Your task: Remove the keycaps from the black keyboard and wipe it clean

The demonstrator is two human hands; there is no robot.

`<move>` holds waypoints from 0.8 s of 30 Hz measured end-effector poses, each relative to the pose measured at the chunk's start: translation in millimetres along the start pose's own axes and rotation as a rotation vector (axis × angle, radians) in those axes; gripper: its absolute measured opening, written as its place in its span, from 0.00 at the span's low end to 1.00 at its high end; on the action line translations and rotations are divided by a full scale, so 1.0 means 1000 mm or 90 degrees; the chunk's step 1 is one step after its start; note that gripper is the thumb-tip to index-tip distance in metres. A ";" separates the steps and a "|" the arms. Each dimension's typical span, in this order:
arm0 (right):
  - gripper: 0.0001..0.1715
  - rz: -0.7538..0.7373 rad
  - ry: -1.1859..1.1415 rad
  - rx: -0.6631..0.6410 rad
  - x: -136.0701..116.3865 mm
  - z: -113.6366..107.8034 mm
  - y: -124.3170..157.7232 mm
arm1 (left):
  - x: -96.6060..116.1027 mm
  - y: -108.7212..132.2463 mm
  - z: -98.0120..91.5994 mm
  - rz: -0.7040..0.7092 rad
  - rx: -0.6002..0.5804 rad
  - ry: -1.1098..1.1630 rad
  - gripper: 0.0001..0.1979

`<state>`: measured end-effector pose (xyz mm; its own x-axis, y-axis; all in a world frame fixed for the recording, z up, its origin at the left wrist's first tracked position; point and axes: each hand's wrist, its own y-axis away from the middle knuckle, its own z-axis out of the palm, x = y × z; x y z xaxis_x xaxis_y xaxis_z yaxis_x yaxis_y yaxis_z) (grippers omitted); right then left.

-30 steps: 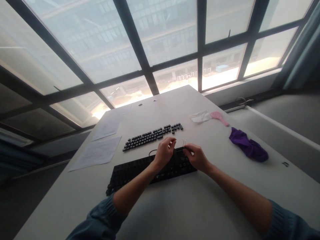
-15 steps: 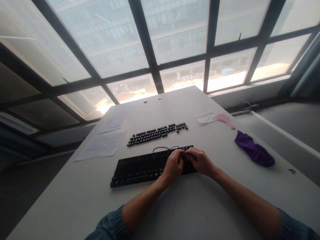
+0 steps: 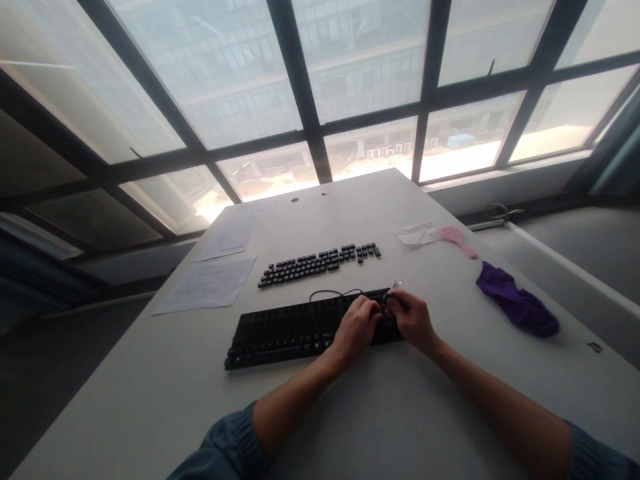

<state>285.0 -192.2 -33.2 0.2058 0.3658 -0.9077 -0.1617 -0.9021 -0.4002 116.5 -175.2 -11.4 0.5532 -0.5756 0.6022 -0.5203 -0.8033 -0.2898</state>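
Note:
A black keyboard [image 3: 290, 333] lies at a slant on the white table, with most of its keys off and a few left along the near edge. At its right end, my left hand [image 3: 356, 325] is curled with thumb and fingertips together; what they hold is too small to make out. Close beside it, my right hand [image 3: 411, 320] pinches a small keycap puller [image 3: 397, 285], its shiny wire end pointing up and away. Beyond the keyboard, loose black keycaps [image 3: 305, 268] lie in rows. A thin cable [image 3: 325, 291] loops behind the keyboard.
Sheets of paper [image 3: 207, 285] lie on the left of the table [image 3: 150, 393]. To the right are a crumpled white tissue [image 3: 416, 234], a pink hairbrush [image 3: 456, 240], a purple cloth [image 3: 517, 300] and a small dark piece [image 3: 595, 347]. Windows stand behind the table's far edge.
My right hand has turned and lifted slightly, and the shiny end of the puller now shows above its fingers. My left hand stays at the keyboard's right end. The whole view has shifted slightly.

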 end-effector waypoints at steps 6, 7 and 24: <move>0.09 -0.051 0.064 -0.007 -0.010 -0.003 -0.003 | -0.003 0.004 0.000 0.052 0.037 0.047 0.07; 0.09 -0.050 0.080 -0.002 -0.011 -0.003 -0.003 | -0.004 0.005 0.000 0.055 0.045 0.056 0.10; 0.15 0.050 0.003 0.080 -0.015 -0.007 -0.012 | -0.006 -0.066 -0.034 0.024 0.107 -0.058 0.04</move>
<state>290.3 -188.3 -14.1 0.1930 0.2942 -0.9360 -0.2975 -0.8915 -0.3416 125.0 -113.6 29.2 0.5962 -0.6109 0.5209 -0.4303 -0.7909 -0.4351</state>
